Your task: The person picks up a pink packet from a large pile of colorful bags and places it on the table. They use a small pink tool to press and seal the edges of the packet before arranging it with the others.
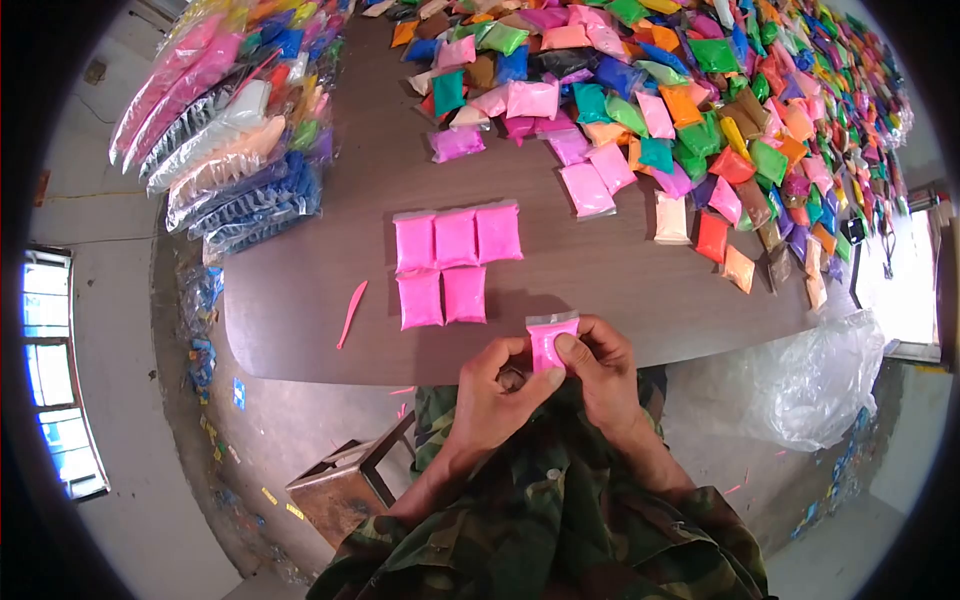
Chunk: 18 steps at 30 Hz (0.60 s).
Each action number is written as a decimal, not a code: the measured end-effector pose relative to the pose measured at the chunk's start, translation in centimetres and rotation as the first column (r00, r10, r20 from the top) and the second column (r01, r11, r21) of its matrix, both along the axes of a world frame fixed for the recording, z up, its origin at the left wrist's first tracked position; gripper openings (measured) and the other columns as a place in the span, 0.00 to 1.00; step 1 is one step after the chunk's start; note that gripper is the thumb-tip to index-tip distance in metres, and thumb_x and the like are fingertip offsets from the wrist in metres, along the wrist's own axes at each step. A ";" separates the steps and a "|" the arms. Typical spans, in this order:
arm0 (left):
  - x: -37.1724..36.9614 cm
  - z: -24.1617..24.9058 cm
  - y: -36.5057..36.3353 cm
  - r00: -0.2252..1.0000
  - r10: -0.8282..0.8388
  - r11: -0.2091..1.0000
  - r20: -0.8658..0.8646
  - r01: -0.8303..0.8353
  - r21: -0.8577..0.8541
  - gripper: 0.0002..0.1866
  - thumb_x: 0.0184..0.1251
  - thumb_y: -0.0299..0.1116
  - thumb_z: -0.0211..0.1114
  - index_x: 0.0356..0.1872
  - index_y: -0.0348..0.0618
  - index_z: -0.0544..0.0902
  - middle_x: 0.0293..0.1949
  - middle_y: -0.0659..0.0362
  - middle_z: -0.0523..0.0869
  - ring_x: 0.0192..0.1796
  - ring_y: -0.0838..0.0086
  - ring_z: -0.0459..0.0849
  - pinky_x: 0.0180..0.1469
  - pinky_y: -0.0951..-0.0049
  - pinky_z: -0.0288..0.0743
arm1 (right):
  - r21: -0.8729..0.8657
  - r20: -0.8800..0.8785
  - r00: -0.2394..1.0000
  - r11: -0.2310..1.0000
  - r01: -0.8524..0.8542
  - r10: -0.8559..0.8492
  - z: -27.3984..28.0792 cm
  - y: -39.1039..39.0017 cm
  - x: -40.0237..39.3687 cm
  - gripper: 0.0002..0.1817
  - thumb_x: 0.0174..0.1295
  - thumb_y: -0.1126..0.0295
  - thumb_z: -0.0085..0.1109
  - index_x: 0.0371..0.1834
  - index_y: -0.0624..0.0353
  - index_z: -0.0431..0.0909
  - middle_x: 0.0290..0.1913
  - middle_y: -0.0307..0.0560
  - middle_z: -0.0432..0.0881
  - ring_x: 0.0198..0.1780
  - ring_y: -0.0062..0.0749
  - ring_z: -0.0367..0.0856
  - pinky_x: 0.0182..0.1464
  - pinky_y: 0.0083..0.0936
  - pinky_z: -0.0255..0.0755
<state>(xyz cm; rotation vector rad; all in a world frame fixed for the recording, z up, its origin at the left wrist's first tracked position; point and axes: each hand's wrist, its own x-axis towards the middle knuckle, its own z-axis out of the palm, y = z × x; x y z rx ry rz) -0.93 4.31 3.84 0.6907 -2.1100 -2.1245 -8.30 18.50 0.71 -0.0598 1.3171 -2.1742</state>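
A small clear packet with bright pink filling point(547, 338) is held at the table's near edge, its clear sealed strip at the top. My left hand point(500, 392) pinches its lower left side, thumb across the bottom corner. On the other side my right hand point(603, 372) grips it, with the thumb pressed on its front. Beyond my hands lie matching pink packets point(456, 238) in a row of three, and below them a row of two point(442, 297). To their left rests a thin pink plastic knife-like tool point(352, 314).
A large pile of multicoloured packets point(690, 110) covers the table's point(370, 150) far and right side. Stacked clear bags of coloured packets point(230, 130) stand at the far left. A crumpled clear plastic bag point(815, 385) is at the right. Below the left edge stands a wooden stool point(350, 480).
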 end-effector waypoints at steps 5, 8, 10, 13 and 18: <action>0.5 -1.1 0.1 1.000 0.006 1.000 0.017 -0.006 -0.015 0.10 0.73 0.32 0.75 0.41 0.37 0.83 0.25 0.68 0.81 0.26 0.90 0.75 0.26 0.83 0.66 | -0.036 0.054 0.997 0.998 0.051 -0.049 0.0 -0.2 -0.1 0.11 0.77 0.71 0.65 0.56 0.65 0.83 0.47 0.38 0.87 0.47 0.17 0.82 0.52 0.19 0.78; 0.4 -1.2 0.0 1.000 0.005 1.000 0.013 -0.005 -0.015 0.09 0.72 0.28 0.75 0.39 0.35 0.82 0.27 0.66 0.84 0.29 0.90 0.75 0.28 0.81 0.68 | -0.039 0.059 0.997 0.998 0.055 -0.053 -0.1 -0.3 -0.1 0.12 0.76 0.71 0.65 0.57 0.66 0.83 0.48 0.39 0.87 0.47 0.18 0.83 0.53 0.20 0.78; 0.6 -1.5 0.1 1.000 -0.004 0.999 0.023 0.003 0.036 0.10 0.72 0.29 0.75 0.38 0.36 0.82 0.27 0.66 0.84 0.29 0.89 0.76 0.28 0.80 0.70 | -0.046 0.058 0.996 0.997 0.063 -0.060 -0.2 -0.3 0.0 0.13 0.76 0.71 0.66 0.57 0.66 0.83 0.48 0.39 0.87 0.48 0.18 0.83 0.53 0.21 0.78; 0.5 -1.3 -0.1 0.999 -0.025 0.994 0.048 0.020 0.106 0.10 0.73 0.29 0.75 0.39 0.35 0.82 0.27 0.66 0.84 0.29 0.89 0.77 0.28 0.80 0.70 | -0.043 0.064 0.995 0.996 0.077 -0.074 -0.2 -0.2 0.1 0.13 0.76 0.70 0.66 0.57 0.66 0.83 0.48 0.39 0.88 0.47 0.18 0.83 0.53 0.21 0.79; 0.2 -0.8 0.2 0.999 0.031 0.996 -0.025 -0.029 0.082 0.11 0.74 0.32 0.74 0.44 0.34 0.84 0.28 0.66 0.84 0.29 0.88 0.78 0.30 0.82 0.71 | 0.060 -0.009 0.999 0.997 0.047 -0.047 0.5 -0.5 0.1 0.11 0.76 0.70 0.66 0.54 0.65 0.84 0.45 0.36 0.87 0.45 0.16 0.82 0.49 0.20 0.79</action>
